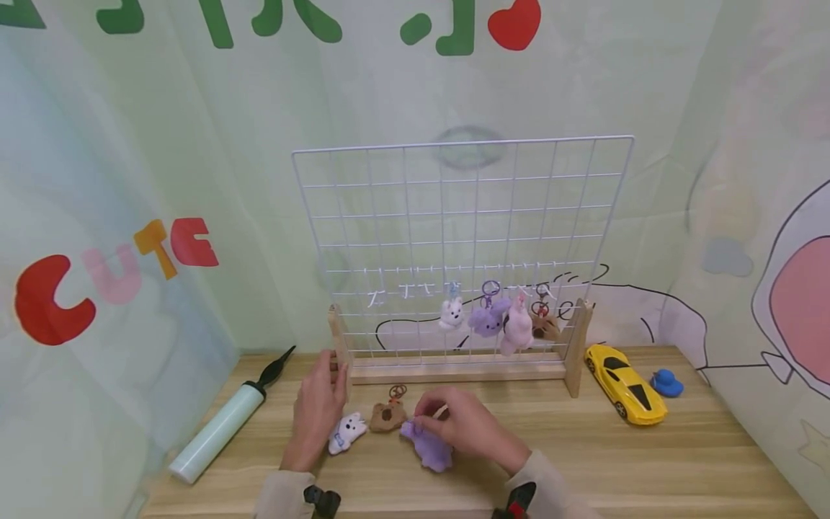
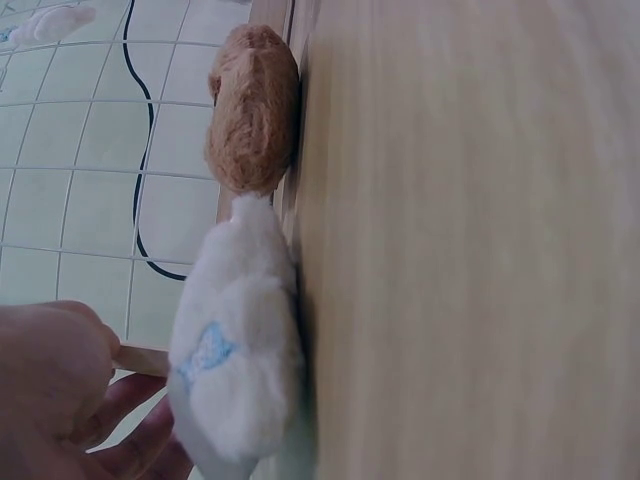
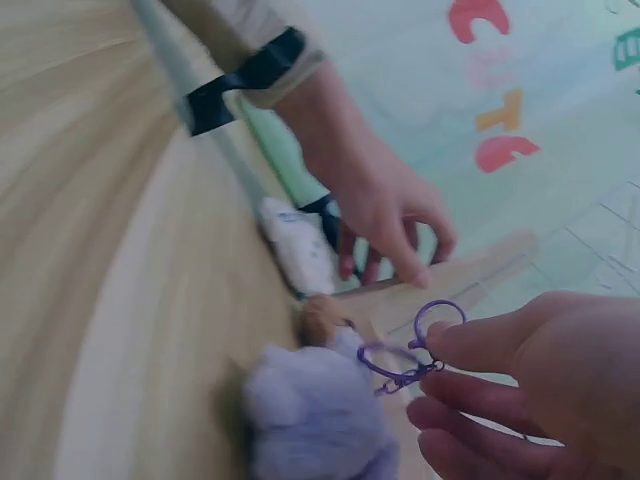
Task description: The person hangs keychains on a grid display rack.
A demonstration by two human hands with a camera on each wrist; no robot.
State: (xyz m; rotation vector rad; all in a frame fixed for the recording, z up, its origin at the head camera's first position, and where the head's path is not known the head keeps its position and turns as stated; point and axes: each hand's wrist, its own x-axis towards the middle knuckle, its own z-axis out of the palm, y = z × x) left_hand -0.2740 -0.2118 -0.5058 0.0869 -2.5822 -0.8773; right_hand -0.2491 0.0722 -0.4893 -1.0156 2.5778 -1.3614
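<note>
My right hand [image 1: 463,422] pinches the purple key ring [image 3: 438,320] of a purple plush keychain [image 1: 428,447] between thumb and fingers. The plush lies low at the tabletop, its front hidden. At the rack's left end, my left hand [image 1: 318,407] holds the wooden post [image 2: 140,360] of the stand between thumb and fingers. Beside that hand lies a white plush keychain [image 1: 348,432] with a blue patch. A brown plush keychain [image 1: 387,417] with a ring sits between the white and purple ones. The white wire grid rack [image 1: 454,216] stands upright behind them.
On the rack's hooks hang a white plush [image 1: 452,314], a purple plush [image 1: 489,318], a pink plush [image 1: 517,328] and a brown plush [image 1: 546,328]. A hand pump [image 1: 223,429] lies left; a yellow toy car [image 1: 624,386] and small blue hat [image 1: 666,383] stand right.
</note>
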